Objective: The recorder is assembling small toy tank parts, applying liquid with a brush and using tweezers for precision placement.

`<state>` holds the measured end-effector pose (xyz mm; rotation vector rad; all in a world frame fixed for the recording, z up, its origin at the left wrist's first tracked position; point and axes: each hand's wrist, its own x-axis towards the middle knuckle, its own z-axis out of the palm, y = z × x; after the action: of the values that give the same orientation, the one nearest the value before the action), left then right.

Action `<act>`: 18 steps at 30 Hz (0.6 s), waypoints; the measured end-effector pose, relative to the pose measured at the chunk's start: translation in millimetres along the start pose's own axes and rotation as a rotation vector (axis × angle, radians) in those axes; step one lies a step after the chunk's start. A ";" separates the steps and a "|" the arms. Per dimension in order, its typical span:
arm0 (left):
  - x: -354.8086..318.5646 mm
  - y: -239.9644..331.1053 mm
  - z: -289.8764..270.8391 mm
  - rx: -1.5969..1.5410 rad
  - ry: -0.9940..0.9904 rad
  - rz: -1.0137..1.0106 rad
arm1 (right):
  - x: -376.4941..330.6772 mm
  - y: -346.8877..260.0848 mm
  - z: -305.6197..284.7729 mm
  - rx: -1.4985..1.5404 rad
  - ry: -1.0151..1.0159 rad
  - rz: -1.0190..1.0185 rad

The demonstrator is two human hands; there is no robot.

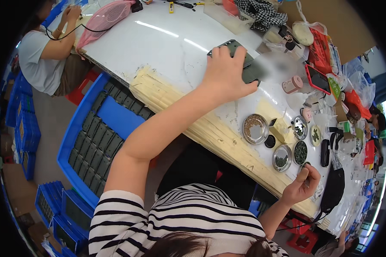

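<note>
My left hand (225, 73) grips dark green rectangular casings (254, 73) above the white tabletop, its fingers over their far edge and its thumb at the near corner. One casing part shows beyond the fingertips, another to the right of them. My right hand (303, 186) is closed in a pinch beside small round dishes at the table's near edge; what sits between its fingertips is too small to make out. Nearby are a metal dish of small brass-coloured pieces (256, 132), a metal dish with green bits (281, 151) and a dish full of dark green pieces (300, 152).
A blue tray (118, 118) of dark green casings stands left, below the table's padded edge (201, 132). Near the dishes lie a black cap (270, 141) and a black case (325, 153). A phone (318, 79) leans among bags at right. Another person (43, 60) sits far left.
</note>
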<state>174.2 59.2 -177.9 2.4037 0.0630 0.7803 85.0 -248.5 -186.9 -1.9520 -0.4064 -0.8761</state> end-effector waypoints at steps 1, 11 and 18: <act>7.1 6.8 16.9 0.076 -0.046 -0.012 | 0.8 0.4 -2.7 -0.012 0.006 0.003; 13.4 4.7 53.6 0.324 -0.081 0.052 | -8.3 14.9 -10.3 -0.027 0.006 0.054; -70.9 -108.1 -93.0 0.247 0.663 0.120 | -4.9 8.6 -17.4 -0.073 0.011 -0.013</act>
<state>79.3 181.5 -215.5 2.2751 0.2947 1.6808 79.6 -267.4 -190.3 -2.0128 -0.3860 -0.9209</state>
